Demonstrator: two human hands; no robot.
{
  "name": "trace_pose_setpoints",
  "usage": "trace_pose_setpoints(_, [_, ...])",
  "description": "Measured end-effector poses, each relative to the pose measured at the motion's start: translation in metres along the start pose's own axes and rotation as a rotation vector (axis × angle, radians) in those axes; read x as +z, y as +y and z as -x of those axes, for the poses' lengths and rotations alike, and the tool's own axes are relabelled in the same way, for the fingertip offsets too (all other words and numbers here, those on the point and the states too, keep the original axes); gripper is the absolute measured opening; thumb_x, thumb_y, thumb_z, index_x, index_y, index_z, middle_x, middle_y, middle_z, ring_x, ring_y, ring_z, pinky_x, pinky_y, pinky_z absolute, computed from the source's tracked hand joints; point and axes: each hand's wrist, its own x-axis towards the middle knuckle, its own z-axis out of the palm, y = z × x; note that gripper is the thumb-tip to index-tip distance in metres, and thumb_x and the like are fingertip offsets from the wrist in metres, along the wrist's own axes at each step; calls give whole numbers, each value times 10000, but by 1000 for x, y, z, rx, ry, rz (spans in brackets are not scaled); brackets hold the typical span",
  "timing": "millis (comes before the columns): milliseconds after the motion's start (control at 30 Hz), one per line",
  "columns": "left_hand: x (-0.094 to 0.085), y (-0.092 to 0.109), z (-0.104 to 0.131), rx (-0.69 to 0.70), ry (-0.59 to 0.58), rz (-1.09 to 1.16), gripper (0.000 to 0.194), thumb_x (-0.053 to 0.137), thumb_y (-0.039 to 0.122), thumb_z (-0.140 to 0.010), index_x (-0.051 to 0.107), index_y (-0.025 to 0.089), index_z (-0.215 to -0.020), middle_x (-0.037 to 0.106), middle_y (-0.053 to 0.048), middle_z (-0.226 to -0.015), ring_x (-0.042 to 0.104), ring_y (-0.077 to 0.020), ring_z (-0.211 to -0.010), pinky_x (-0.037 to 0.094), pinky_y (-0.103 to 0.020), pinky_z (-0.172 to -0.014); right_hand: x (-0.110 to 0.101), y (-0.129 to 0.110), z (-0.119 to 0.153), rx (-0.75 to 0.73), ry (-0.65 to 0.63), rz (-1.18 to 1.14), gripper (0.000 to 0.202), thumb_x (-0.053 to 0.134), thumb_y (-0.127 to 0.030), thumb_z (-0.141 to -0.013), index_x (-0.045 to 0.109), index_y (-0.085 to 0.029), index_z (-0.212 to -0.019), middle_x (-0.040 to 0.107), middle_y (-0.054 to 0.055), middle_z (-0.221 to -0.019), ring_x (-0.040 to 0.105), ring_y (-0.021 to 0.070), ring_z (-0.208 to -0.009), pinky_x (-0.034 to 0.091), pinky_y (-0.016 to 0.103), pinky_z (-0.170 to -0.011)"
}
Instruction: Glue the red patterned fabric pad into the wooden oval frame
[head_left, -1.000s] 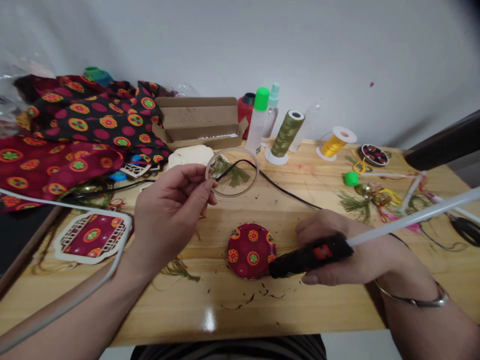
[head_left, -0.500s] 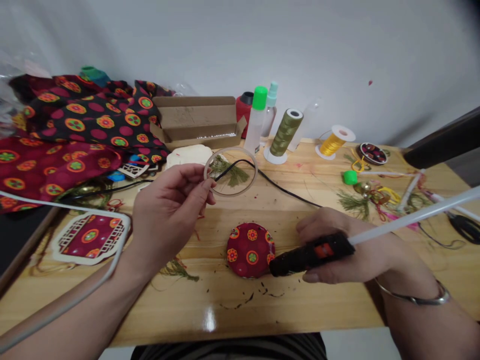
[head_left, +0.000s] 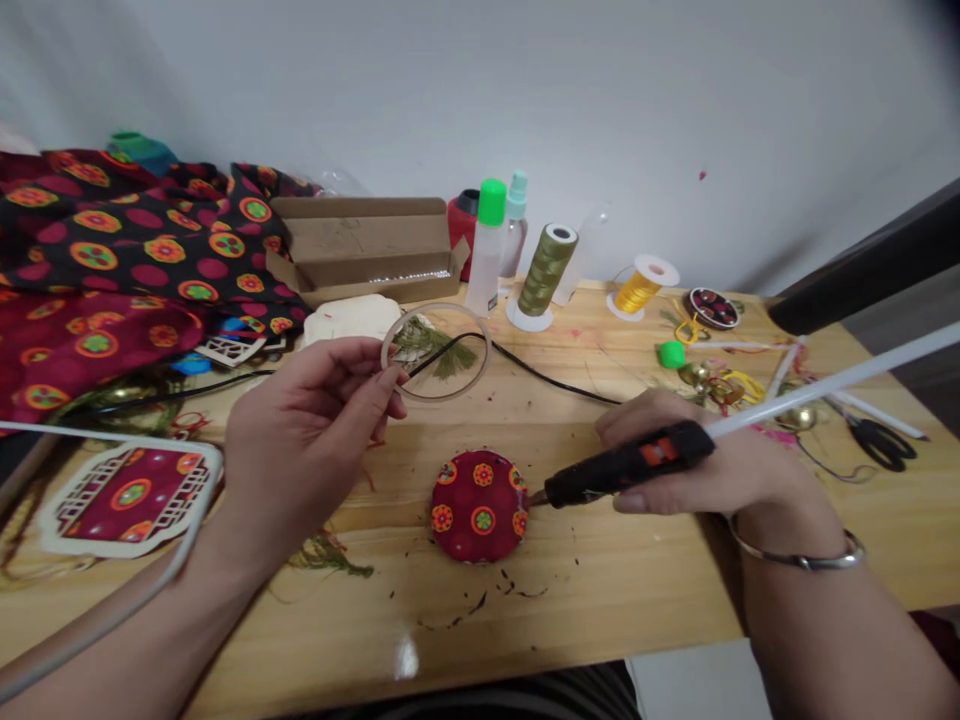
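Between its thumb and fingers, my left hand (head_left: pixel 315 420) pinches a thin pale ring (head_left: pixel 486 350), held up above the table. My right hand (head_left: pixel 682 460) is wrapped round a black glue gun (head_left: pixel 622 468) with a white glue stick (head_left: pixel 840 380) in its back end. The gun's nozzle points left, at the right edge of a round disc (head_left: pixel 478 530) covered in dark red patterned fabric. The disc lies on the wooden table (head_left: pixel 600 620). Whether nozzle and disc touch, I cannot tell.
Patterned cloth (head_left: pixel 142 240) is heaped at the back left, beside an open cardboard box (head_left: pixel 367 245). Bottles and a green thread spool (head_left: pixel 549 270) stand behind. A framed fabric piece (head_left: pixel 131 495) lies left. Scissors (head_left: pixel 881 443) lie right, and a black cable (head_left: pixel 555 380) crosses the table.
The view has shifted slightly to the right. The glue gun's nozzle has come off the disc's front right part to its right edge. My left hand still holds the ring.
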Motion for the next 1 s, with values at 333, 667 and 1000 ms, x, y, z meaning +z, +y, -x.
trace_pose_setpoints(333, [0,0,0,17,41,-68,115,644,225,-806,657,224,-920,651,45,-625,571,-82,-505,440,-182,-426,3,-7,-3,144,-46,150,227,707,-362,-707,646,-172,-599,554,-20,-507,499,103,-454,392,199,-410])
trace_pose_setpoints(667, [1,0,0,39,40,-73,102,637,228,-809,654,231,-910,644,52,-602,570,-72,-492,451,-145,-427,4,-6,-2,195,-90,157,238,708,-386,-697,664,-165,-620,584,-3,-518,520,116,-462,400,207,-412])
trace_pose_setpoints(1000, [1,2,1,23,49,-80,108,640,228,-810,661,231,-916,652,52,-610,579,-61,-511,463,-123,-454,5,-6,-1,153,-73,155,194,714,-346,-697,667,-168,-635,609,5,-540,542,119,-464,407,206,-410])
